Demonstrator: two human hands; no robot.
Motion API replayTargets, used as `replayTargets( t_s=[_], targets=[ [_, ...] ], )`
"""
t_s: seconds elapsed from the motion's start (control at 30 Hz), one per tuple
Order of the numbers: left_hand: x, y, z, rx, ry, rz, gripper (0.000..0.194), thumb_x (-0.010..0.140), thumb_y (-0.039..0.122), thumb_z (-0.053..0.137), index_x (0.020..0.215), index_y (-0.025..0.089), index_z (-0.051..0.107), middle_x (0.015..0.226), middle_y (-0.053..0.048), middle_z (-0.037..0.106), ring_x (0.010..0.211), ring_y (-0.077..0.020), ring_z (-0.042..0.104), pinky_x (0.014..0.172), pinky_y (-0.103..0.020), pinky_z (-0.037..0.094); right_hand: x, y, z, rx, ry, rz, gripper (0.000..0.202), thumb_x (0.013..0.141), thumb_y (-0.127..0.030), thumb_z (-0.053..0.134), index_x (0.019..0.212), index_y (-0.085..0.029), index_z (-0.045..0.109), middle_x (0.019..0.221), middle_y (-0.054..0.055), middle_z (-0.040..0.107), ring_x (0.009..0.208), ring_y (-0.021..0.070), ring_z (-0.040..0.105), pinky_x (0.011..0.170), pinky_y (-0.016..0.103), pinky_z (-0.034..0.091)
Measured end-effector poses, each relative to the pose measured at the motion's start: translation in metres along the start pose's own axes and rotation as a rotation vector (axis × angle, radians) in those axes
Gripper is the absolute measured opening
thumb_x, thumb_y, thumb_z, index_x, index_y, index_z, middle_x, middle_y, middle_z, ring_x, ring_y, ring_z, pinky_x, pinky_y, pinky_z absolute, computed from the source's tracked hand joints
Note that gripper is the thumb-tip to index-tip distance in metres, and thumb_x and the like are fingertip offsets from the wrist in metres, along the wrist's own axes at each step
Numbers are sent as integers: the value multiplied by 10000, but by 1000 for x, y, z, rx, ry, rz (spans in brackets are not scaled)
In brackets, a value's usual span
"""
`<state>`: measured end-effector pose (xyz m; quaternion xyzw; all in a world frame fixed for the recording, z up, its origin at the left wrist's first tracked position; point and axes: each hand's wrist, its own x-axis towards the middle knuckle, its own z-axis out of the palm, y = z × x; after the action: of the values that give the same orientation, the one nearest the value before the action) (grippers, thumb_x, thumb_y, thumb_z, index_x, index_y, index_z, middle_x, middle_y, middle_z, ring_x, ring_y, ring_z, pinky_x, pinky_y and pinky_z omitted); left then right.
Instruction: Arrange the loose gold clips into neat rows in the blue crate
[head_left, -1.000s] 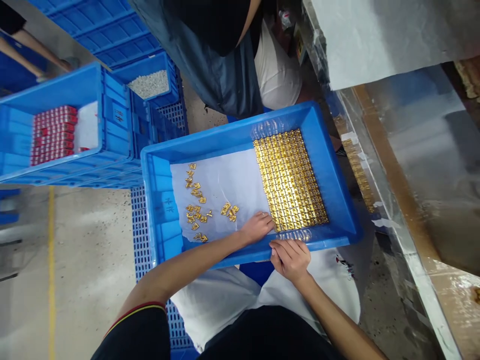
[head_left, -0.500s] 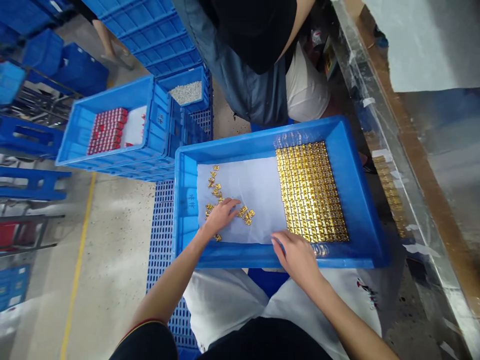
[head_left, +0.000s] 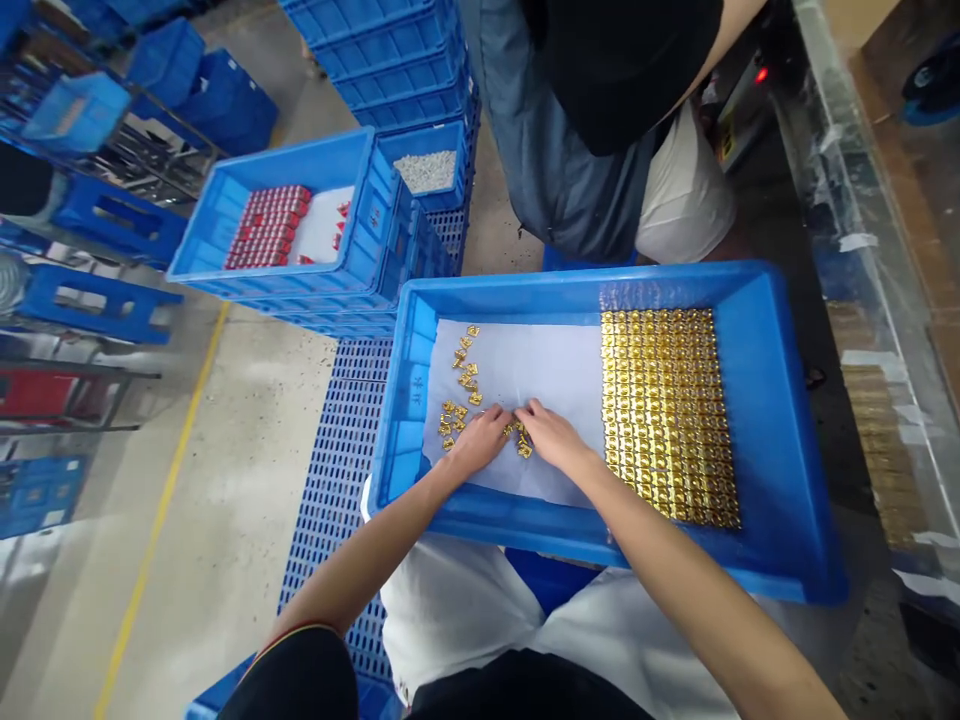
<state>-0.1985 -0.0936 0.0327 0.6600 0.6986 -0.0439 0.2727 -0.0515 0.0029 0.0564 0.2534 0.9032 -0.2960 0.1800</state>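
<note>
A blue tray [head_left: 814, 440] rests across the lap, with a white sheet [head_left: 547, 360] lining its left part. Rows of shiny gold pieces [head_left: 664, 410] fill the right part. Loose gold pieces [head_left: 466, 378] lie scattered on the sheet's left side. My left hand [head_left: 484, 437] is over the sheet, fingertips pinched at a small cluster of gold pieces [head_left: 523, 447]. My right hand [head_left: 551, 432] meets it from the right, its fingers closed at the same cluster. What the fingertips hold is too small to make out.
Left of the tray, a stacked blue crate [head_left: 352, 270] holds red pieces [head_left: 270, 225]. Behind it a small bin [head_left: 461, 160] contains whitish pieces. Another person [head_left: 570, 150] sits beyond the tray. A metal-edged table [head_left: 885, 220] runs along the right.
My right hand has moved left from the tray's near edge to the loose pieces beside my left hand. The fingers of my left hand have drawn together. The camera view has shifted.
</note>
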Motion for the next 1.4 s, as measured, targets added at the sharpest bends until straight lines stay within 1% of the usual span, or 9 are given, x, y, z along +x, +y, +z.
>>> replayTargets(
  t_s=[0.23, 0.43, 0.6, 0.73, 0.9, 1.0, 1.1, 1.23, 1.4],
  targets=[
    [16, -14, -2, -95, 122, 152, 349, 819, 30, 431, 1103, 180, 566, 1081, -90, 627, 1060, -232, 579, 962, -400, 495, 9, 4, 2, 27, 26, 60, 298, 914, -51, 483, 1175, -163, 572, 1149, 117, 633, 1030, 220, 640, 783, 281, 440],
    [30, -18, -9, -157, 119, 259, 448, 769, -23, 376, 1118, 163, 586, 1050, -90, 646, 1046, -223, 578, 961, -387, 484, 9, 7, 3, 15, 40, 118, 286, 936, -58, 437, 1157, -160, 587, 1131, 122, 651, 1020, 220, 652, 782, 285, 441],
    [30, -26, -12, -163, 143, 202, 428, 786, 16, 432, 1131, 198, 610, 1121, -80, 607, 1085, -217, 562, 985, -374, 474, 8, 7, -1, -16, 46, 190, 284, 944, -67, 415, 1115, -173, 615, 1063, 117, 663, 957, 224, 664, 749, 295, 438],
    [28, -32, -15, -182, 105, 186, 345, 837, 56, 437, 1049, 210, 661, 1042, -61, 578, 997, -188, 572, 932, -322, 489, 10, 7, -6, -39, 70, 274, 323, 951, -53, 376, 1137, -167, 615, 1075, 133, 638, 908, 221, 665, 726, 302, 433],
    [22, -38, -15, -173, -11, 115, 355, 842, 25, 389, 944, 203, 678, 969, -45, 540, 884, -163, 580, 863, -289, 488, 15, 9, -2, -3, 77, 222, 331, 965, -70, 361, 1088, -205, 638, 1113, 94, 580, 842, 178, 637, 719, 286, 417],
    [16, -36, -15, -213, -78, 154, 380, 815, -13, 366, 927, 203, 658, 960, -39, 534, 887, -158, 587, 873, -286, 483, 16, 12, 1, 28, 99, 218, 348, 960, -62, 356, 1071, -212, 649, 1099, 78, 564, 818, 164, 614, 724, 279, 414],
    [10, -32, -16, -234, -53, 184, 383, 786, -33, 392, 996, 209, 601, 1008, -40, 541, 952, -167, 582, 893, -290, 483, 18, 15, 4, 61, 126, 212, 361, 948, -44, 358, 1073, -207, 656, 1081, 70, 563, 840, 163, 604, 749, 270, 421],
    [7, -25, -16, -173, 4, 64, 268, 804, 103, 601, 1045, 196, 528, 1049, -62, 554, 942, -208, 577, 839, -320, 509, 18, 17, 6, 118, 153, 158, 349, 893, -5, 436, 1093, -189, 655, 1108, 71, 559, 928, 162, 597, 830, 254, 432],
    [12, -15, -14, -82, -67, -24, 214, 832, 152, 643, 1017, 188, 541, 1041, -74, 567, 902, -213, 598, 820, -324, 513, 21, 16, 12, 149, 209, 117, 174, 890, -97, 558, 976, -178, 686, 1076, 79, 571, 921, 177, 590, 873, 279, 451]
  ],
)
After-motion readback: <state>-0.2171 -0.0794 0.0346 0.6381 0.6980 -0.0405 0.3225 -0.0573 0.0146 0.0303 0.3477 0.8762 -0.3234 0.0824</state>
